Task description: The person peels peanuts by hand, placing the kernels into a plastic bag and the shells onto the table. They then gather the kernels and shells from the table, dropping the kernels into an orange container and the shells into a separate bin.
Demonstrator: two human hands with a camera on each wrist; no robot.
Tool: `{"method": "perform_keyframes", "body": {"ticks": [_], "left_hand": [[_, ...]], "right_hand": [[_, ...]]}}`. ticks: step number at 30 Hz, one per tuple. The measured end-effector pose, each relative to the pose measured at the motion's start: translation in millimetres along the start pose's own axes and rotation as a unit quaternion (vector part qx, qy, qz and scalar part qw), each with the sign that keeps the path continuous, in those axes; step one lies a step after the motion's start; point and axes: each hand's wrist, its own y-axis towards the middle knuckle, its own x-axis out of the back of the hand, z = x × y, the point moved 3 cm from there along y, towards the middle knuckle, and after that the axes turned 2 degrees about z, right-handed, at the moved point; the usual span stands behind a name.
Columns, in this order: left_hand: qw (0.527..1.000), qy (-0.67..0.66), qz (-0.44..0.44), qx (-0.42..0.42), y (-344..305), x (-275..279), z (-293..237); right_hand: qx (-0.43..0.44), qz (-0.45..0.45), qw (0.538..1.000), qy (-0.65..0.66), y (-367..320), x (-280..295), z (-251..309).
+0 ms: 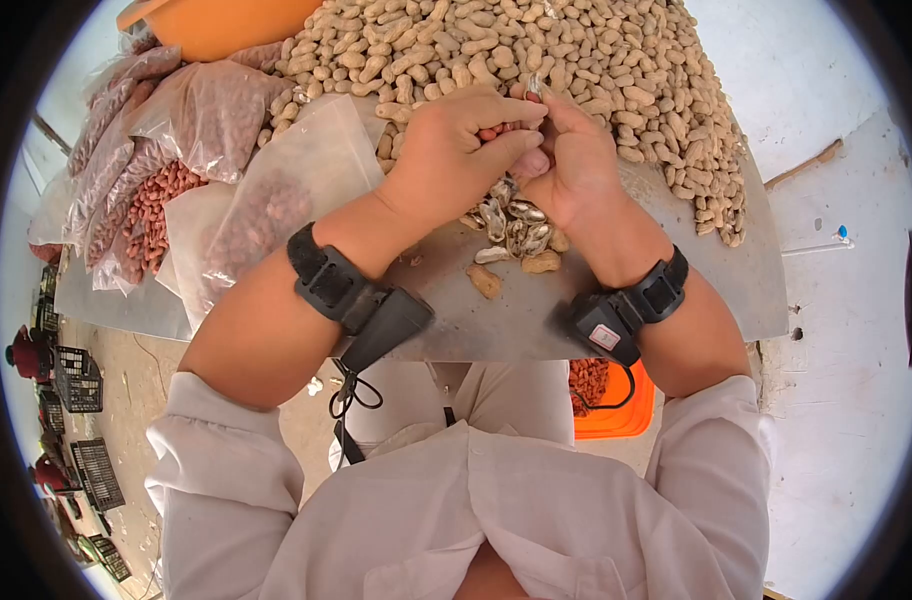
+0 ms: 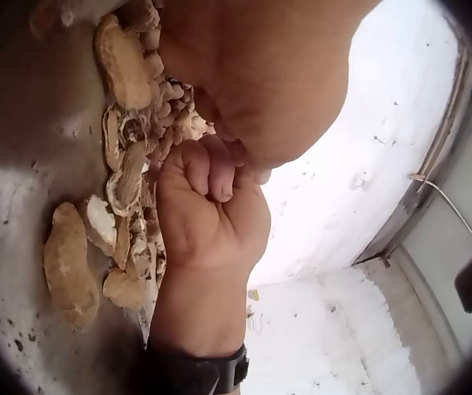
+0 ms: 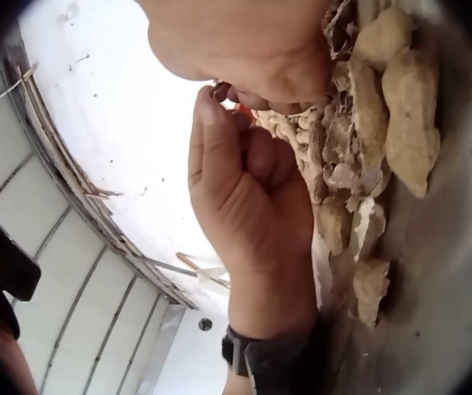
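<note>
Both hands meet over the near edge of the peanut heap. My left hand (image 1: pixel 446 150) has its fingers curled, with red peanut kernels (image 1: pixel 492 132) showing between thumb and fingers. My right hand (image 1: pixel 584 160) pinches a peanut (image 1: pixel 533 90) at its fingertips, a pale shell piece and a red kernel showing. The left fingertips are right beside it. In the left wrist view the right hand (image 2: pixel 207 206) has curled fingers; the left palm hides the peanut. In the right wrist view the left hand (image 3: pixel 248 189) has its fingertips at a small dark piece.
Split shells (image 1: pixel 516 230) and a few whole peanuts (image 1: pixel 484 281) lie below the hands on the metal table (image 1: pixel 446 310). A large heap of peanuts (image 1: pixel 636 90) spreads behind. Bags of red kernels (image 1: pixel 201 115) and an orange basin (image 1: pixel 226 25) stand left. An orange tub (image 1: pixel 616 420) sits below the table.
</note>
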Motion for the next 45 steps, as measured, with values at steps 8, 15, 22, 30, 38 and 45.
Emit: {"method": "perform_keyframes", "body": {"ticks": [8,15,22,30,38,45], "left_hand": [[0.924,-0.342,-0.034,0.169,1,0,-4],[0.813,-0.516,-0.053,0.264,3,-3,13],[0.703,-0.621,-0.061,0.341,-1,-13,16],[0.634,-0.693,-0.047,0.339,-1,-12,18],[0.649,-0.688,-0.042,0.322,0,-6,18],[0.69,-0.651,-0.103,0.298,4,7,27]], "right_hand": [[0.087,-0.009,0.989,-0.118,0,-5,9],[0.189,-0.078,0.888,-0.411,-5,-18,15],[0.373,-0.026,0.623,-0.687,-16,-44,23],[0.442,0.049,0.561,-0.698,-20,-55,25],[0.328,-0.023,0.728,-0.601,-20,-40,30],[0.262,0.007,0.714,-0.649,-15,-32,38]]}}
